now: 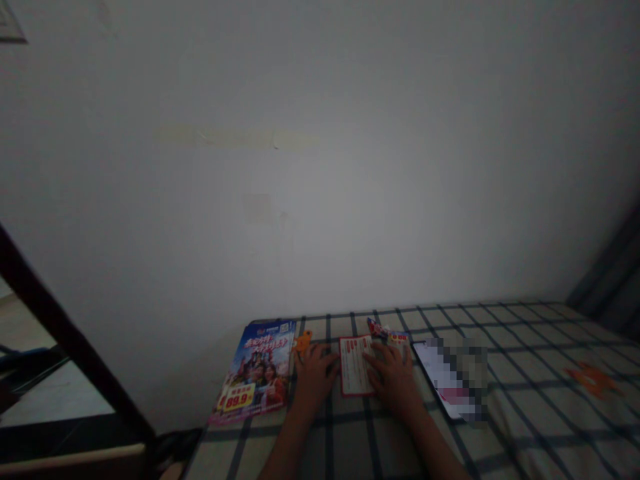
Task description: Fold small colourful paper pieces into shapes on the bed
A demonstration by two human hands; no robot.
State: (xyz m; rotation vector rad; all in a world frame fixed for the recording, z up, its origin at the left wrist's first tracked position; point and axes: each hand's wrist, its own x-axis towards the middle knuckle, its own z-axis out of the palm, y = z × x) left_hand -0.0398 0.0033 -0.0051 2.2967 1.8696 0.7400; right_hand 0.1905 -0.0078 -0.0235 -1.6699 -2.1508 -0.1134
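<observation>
A small printed leaflet [355, 377] with a red border lies flat on a checked cloth, between my hands. My left hand [316, 368] rests palm down at its left edge, fingers apart; whether the fingertips touch the paper is hard to tell. Over the leaflet's right side lies my right hand [391, 373], its fingers spread and touching the page. Behind that hand, a colourful folded flyer [399, 337] is partly covered by it. To the left of my left hand is a stack of glossy blue and pink flyers [261, 373] with a large price printed on the front.
Right of my right hand lies a flat device with a light screen [443, 380], partly pixelated. The checked cloth [515, 413] has orange figures and runs back to a pale wall [350, 167]. A dark slanted bar [75, 347] stands at left, and a grey curtain [613, 280] hangs at right.
</observation>
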